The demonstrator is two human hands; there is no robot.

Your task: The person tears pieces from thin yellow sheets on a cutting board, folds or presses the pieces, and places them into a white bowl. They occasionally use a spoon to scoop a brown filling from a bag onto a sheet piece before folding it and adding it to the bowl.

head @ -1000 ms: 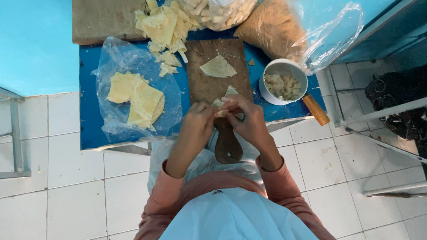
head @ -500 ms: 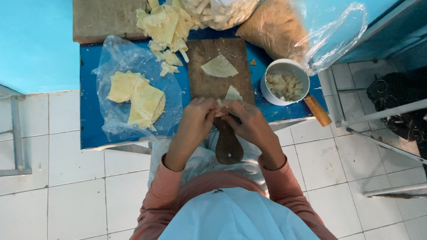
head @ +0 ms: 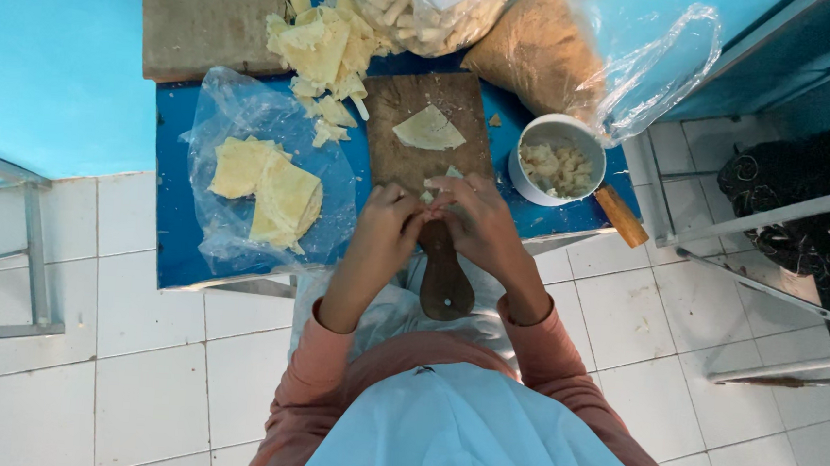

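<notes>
board (head: 422, 131): on table (head: 165, 250) | bowl (head: 558, 160): right of board | wrapper stack (head: 267, 186): left

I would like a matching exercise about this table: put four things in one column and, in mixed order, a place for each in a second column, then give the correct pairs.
Things
1. white bowl
2. single triangular wrapper
3. stack of square wrappers
4. small wrapper piece

Places
A. on clear plastic, left of the wooden board
B. between the fingertips of the left hand and right hand
C. right of the board, with pale filling inside
D. lying flat on the board, beyond the hands

Pairs: 1-C, 2-D, 3-A, 4-B
</notes>
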